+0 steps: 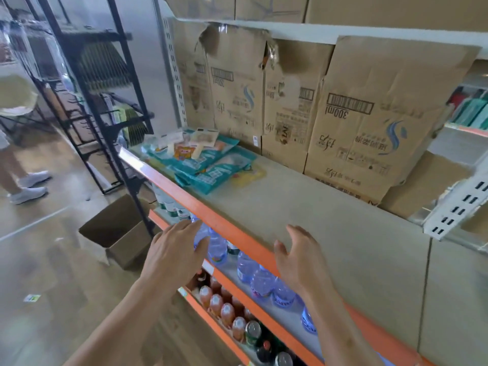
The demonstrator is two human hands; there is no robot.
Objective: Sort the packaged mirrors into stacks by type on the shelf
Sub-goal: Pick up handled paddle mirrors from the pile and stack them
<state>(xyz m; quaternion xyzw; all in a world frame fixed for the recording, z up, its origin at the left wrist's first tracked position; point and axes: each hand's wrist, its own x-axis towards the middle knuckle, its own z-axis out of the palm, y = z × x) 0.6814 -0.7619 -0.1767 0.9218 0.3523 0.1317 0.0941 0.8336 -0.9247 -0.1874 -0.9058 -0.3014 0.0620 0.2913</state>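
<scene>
Packaged mirrors [200,159]: a loose, overlapping heap at the far left of the shelf [317,207] – teal flat packs below, smaller pale cards on top.
Left hand [174,249]: fingers spread and straight, holding nothing, near the shelf's orange front edge.
Right hand [298,254]: relaxed and empty, over the near shelf, well apart from the heap.
Handling: likely light, stiff and flat – glossy wrap (probably slippery), glass inside fragile.
Hold: best by the long edges, one pack at a time.
</scene>
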